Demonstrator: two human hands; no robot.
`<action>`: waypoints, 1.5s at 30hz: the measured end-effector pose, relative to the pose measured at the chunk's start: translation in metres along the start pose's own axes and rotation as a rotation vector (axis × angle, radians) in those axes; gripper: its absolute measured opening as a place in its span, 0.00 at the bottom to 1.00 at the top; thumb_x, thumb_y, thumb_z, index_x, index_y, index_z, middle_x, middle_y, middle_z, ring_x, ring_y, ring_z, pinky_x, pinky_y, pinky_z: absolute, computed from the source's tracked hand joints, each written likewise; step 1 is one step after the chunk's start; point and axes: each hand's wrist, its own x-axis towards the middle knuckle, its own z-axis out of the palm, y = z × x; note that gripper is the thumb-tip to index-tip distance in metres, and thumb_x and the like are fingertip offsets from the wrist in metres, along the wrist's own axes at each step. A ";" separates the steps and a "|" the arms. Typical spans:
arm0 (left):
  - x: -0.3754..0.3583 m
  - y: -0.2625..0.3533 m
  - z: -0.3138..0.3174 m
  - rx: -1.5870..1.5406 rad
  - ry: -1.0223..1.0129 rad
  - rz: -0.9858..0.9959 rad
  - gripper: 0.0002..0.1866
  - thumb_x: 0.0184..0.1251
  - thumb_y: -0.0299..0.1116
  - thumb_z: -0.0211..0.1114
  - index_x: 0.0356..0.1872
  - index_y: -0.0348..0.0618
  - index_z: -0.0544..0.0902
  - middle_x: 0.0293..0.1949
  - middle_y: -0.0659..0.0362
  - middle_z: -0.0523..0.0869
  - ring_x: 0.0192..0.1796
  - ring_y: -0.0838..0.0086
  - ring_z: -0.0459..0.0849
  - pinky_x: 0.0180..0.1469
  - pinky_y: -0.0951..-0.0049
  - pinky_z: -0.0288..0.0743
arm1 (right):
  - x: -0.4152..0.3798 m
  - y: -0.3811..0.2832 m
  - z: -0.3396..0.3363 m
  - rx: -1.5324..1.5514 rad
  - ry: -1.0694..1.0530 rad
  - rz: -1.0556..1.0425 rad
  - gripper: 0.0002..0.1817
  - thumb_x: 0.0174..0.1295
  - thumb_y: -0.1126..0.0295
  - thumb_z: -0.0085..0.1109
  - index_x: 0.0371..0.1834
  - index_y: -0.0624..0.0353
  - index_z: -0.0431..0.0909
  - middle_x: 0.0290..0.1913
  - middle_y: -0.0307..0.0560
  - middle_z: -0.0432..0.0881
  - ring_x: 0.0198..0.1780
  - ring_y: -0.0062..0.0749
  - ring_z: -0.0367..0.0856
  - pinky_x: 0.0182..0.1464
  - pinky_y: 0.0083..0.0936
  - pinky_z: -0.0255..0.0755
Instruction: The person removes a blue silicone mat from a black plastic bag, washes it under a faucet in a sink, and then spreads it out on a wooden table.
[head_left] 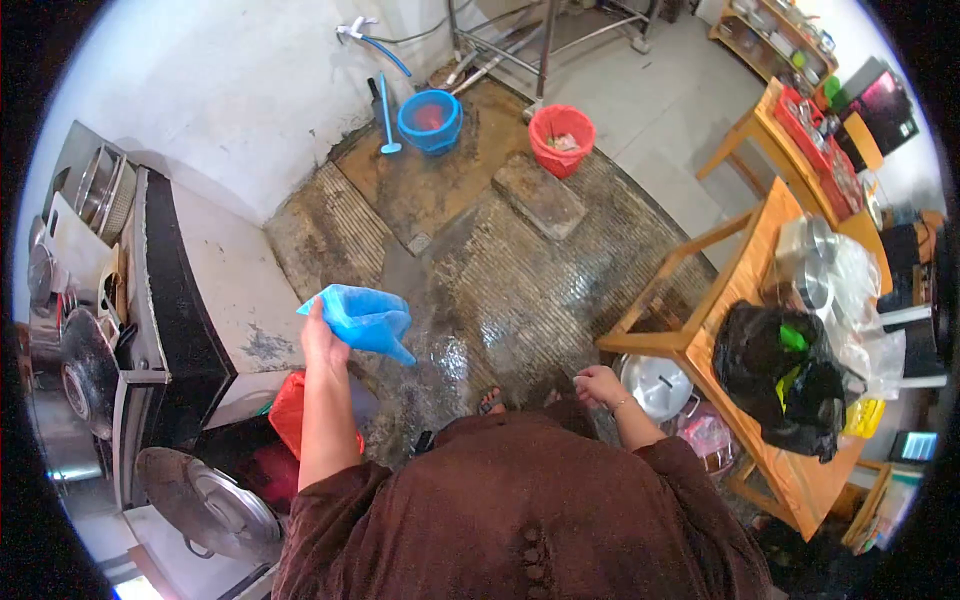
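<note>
My left hand (322, 345) grips the edge of a crumpled blue plastic bag (368, 320), which sticks out to the right of the fingers over the wet floor. On the right, near my body, my right hand (598, 386) has its fingers curled together; whether something small is between them is too small to tell. Just right of it, a round metal lid (656, 388) lies low beside the wooden table. A red plastic bag (290, 415) is below my left forearm.
Blue basin (430, 121) and red lined bin (562, 141) stand ahead, near a stone slab (539, 196). A wooden table (790, 490) on the right bears a black bag (775, 370). A wok (200, 500) and counter (195, 290) are left.
</note>
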 end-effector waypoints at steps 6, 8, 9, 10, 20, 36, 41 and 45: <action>0.040 -0.015 0.020 -0.072 -0.041 -0.096 0.20 0.69 0.38 0.46 0.53 0.31 0.67 0.52 0.47 0.74 0.52 0.56 0.75 0.56 0.52 0.68 | 0.080 -0.049 -0.027 0.167 -0.098 0.005 0.15 0.59 0.67 0.53 0.45 0.66 0.70 0.30 0.49 0.77 0.27 0.34 0.78 0.25 0.29 0.72; 0.056 -0.023 0.029 -0.044 0.011 -0.088 0.18 0.69 0.36 0.44 0.52 0.31 0.67 0.51 0.47 0.75 0.51 0.56 0.76 0.56 0.52 0.68 | 0.072 -0.103 -0.037 0.194 0.034 0.126 0.15 0.59 0.68 0.52 0.45 0.65 0.68 0.33 0.55 0.77 0.28 0.40 0.78 0.28 0.35 0.73; 0.064 -0.027 0.034 -0.077 0.018 -0.101 0.17 0.69 0.35 0.43 0.50 0.31 0.68 0.50 0.47 0.75 0.50 0.56 0.76 0.55 0.51 0.69 | 0.099 -0.098 -0.049 0.150 0.036 0.105 0.17 0.58 0.67 0.54 0.46 0.65 0.67 0.35 0.59 0.78 0.28 0.43 0.78 0.29 0.38 0.74; 0.069 -0.028 0.040 -0.106 0.028 -0.117 0.16 0.69 0.34 0.43 0.49 0.31 0.69 0.49 0.46 0.76 0.49 0.55 0.77 0.54 0.51 0.69 | 0.138 -0.084 -0.066 0.141 0.027 0.102 0.17 0.58 0.67 0.54 0.46 0.65 0.67 0.35 0.59 0.78 0.28 0.43 0.78 0.29 0.38 0.74; 0.112 -0.036 0.108 -0.313 0.133 -0.187 0.18 0.69 0.40 0.42 0.46 0.34 0.71 0.48 0.45 0.77 0.48 0.53 0.77 0.54 0.49 0.69 | 0.211 -0.214 -0.126 -0.247 -0.026 0.115 0.16 0.57 0.65 0.52 0.44 0.63 0.70 0.32 0.54 0.77 0.28 0.40 0.79 0.27 0.37 0.74; 0.249 0.024 0.187 -0.145 -0.089 -0.440 0.17 0.59 0.29 0.57 0.48 0.33 0.72 0.47 0.48 0.78 0.48 0.56 0.77 0.54 0.55 0.69 | 0.220 -0.356 -0.065 0.018 0.079 0.137 0.16 0.60 0.67 0.53 0.45 0.70 0.70 0.33 0.58 0.78 0.29 0.43 0.80 0.26 0.37 0.76; 0.301 0.042 0.192 -0.140 -0.139 -0.418 0.18 0.60 0.29 0.54 0.51 0.32 0.70 0.48 0.46 0.77 0.49 0.54 0.77 0.54 0.53 0.69 | 0.256 -0.358 -0.059 0.172 0.113 0.155 0.16 0.60 0.67 0.52 0.46 0.70 0.69 0.34 0.60 0.78 0.28 0.42 0.79 0.28 0.39 0.77; 0.307 0.068 0.224 -0.154 -0.105 -0.420 0.19 0.63 0.31 0.53 0.53 0.31 0.67 0.50 0.45 0.76 0.50 0.53 0.77 0.55 0.51 0.69 | 0.365 -0.265 -0.076 -0.335 -0.112 -0.200 0.14 0.60 0.68 0.51 0.43 0.68 0.70 0.33 0.59 0.78 0.26 0.41 0.79 0.26 0.39 0.77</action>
